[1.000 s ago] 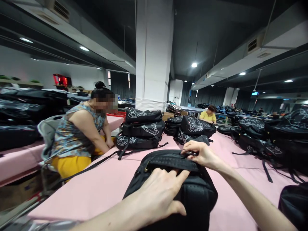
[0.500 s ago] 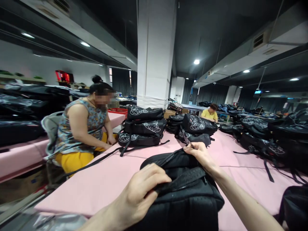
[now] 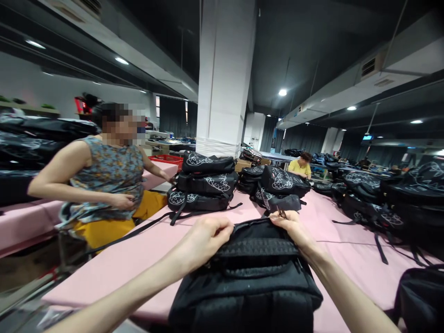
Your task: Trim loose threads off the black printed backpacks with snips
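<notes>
Two bare hands close on the top rim of a black backpack [image 3: 253, 282], which lies on the near edge of a pink table [image 3: 138, 263] just in front of the wearer. The left hand [image 3: 204, 238] is curled shut, pinching the rim at its left corner. The right hand [image 3: 294, 229] pinches the rim at the right corner, with a small dark tool [image 3: 280, 213] poking out past its fingers, too small to identify. Another black bag [image 3: 419, 296] sits at the lower right. Farther along the table stands a stack of three printed backpacks [image 3: 204, 182], with a second pile [image 3: 280, 185] just beside it. To the left sits a co-worker in a patterned sleeveless top [image 3: 104, 175]. Behind the stacks rises a white pillar [image 3: 225, 78], and beyond it sits a person in yellow [image 3: 300, 167].
</notes>
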`<state>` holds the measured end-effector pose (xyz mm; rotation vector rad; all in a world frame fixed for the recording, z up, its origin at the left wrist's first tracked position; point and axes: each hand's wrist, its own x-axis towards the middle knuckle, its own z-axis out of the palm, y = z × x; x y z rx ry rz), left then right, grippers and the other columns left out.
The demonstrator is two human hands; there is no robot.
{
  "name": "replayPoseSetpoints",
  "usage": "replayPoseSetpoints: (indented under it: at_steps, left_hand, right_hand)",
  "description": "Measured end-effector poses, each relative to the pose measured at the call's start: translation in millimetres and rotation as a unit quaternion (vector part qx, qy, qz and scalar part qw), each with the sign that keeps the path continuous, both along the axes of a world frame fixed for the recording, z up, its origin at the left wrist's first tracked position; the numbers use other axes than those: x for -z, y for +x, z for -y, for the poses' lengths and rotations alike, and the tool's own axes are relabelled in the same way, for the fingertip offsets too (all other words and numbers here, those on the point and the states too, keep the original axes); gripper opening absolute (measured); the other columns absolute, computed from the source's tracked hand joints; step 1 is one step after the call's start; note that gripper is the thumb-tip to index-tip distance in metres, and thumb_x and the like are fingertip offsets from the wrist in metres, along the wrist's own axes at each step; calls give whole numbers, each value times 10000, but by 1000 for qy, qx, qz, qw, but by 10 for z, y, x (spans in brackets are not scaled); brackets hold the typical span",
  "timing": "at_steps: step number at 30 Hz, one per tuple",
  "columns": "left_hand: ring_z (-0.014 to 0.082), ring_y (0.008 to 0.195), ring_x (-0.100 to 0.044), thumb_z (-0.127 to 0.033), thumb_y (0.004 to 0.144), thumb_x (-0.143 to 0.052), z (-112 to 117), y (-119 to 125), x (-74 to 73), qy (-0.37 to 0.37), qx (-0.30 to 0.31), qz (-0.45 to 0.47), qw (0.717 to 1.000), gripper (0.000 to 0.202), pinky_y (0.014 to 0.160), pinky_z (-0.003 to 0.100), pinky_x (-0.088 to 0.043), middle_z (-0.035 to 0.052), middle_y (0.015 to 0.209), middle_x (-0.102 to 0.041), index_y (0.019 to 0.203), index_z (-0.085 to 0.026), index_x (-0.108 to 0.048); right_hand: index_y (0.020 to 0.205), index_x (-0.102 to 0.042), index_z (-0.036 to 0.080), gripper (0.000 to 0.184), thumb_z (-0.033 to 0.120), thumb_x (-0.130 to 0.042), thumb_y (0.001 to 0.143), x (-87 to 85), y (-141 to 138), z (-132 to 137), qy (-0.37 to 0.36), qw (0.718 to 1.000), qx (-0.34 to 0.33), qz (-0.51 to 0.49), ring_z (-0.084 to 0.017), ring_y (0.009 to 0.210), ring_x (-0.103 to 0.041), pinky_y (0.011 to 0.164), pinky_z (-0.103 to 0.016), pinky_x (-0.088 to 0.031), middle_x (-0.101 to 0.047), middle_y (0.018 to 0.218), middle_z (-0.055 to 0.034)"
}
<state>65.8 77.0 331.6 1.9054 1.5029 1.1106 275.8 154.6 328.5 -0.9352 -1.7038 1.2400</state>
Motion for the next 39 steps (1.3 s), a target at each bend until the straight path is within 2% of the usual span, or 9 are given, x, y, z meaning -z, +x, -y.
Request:
replayPoseSetpoints:
  at_steps: [6,9,14,18,22,28,31,35,39]
  left_hand:
    - [52,434,-235,-536,604,-620,-5,-51,194,-162,44,280,945,419,436,198,-151,-67,489,-354,573,-167,-425]
    - [48,438,-262,-515,599,-661,-12,-49,205,-166,59,306,936,414,435,194,-161,-58,505,-397,601,-148,-470]
    - [62,456,-278,-357,669,-630,58,13,96,-110,32,254,961,413,453,180,-175,-91,521,-394,1028,-170,-549]
    - [86,556,-380,-387,704,-552,141,24,19,-85,47,191,977,276,516,189,-274,-32,640,-500,815,-139,-601]
    - [104,611,-419,-395,640,-629,145,17,11,-78,61,146,984,271,556,197,-303,-26,663,-519,727,-141,-589]
    - [56,448,-306,-496,587,-698,43,71,131,-178,62,317,930,416,462,193,-195,-55,497,-434,576,-142,-479]
    - [67,467,-385,-439,590,-730,12,81,173,-185,73,360,911,374,490,196,-253,-28,535,-515,598,-127,-523]
    - [80,477,-429,-400,603,-734,-2,99,174,-183,77,376,905,326,500,206,-271,-14,556,-564,615,-122,-563]
    - [75,458,-419,-383,592,-738,-29,139,153,-186,64,375,906,314,480,207,-250,-17,534,-562,588,-123,-563]
  right_hand:
    - [717,-664,132,253,359,-669,607,2,164,37,1,997,-67,21,-85,519,-353,479,-221,-216,-514,584,7]
    - [889,-676,142,361,400,-687,637,7,220,40,9,994,-102,28,-63,475,-289,450,-213,-170,-454,559,37]
    - [838,-638,151,322,393,-704,636,51,204,63,-4,998,-46,-38,-39,419,-200,402,-205,-103,-346,515,80]
    - [772,-630,138,266,354,-699,633,59,170,100,-8,997,-60,-55,-30,420,-218,402,-206,-114,-428,554,58]
    - [747,-630,130,268,360,-700,627,42,151,147,-7,996,-72,-55,-27,425,-236,404,-212,-125,-496,613,32]
    - [743,-641,131,350,469,-684,662,54,178,147,15,997,-71,-11,-36,418,-247,403,-213,-140,-455,560,40]
    - [771,-650,136,379,507,-654,692,63,206,113,27,997,-78,10,-41,423,-257,409,-209,-157,-464,557,37]
    - [696,-643,139,350,490,-643,702,-34,190,114,89,993,-68,49,-89,525,-423,480,-213,-300,-575,645,-11]
    - [726,-683,185,197,379,-683,693,-232,36,195,282,947,-62,145,-160,685,-553,623,-253,-388,-647,741,-30]
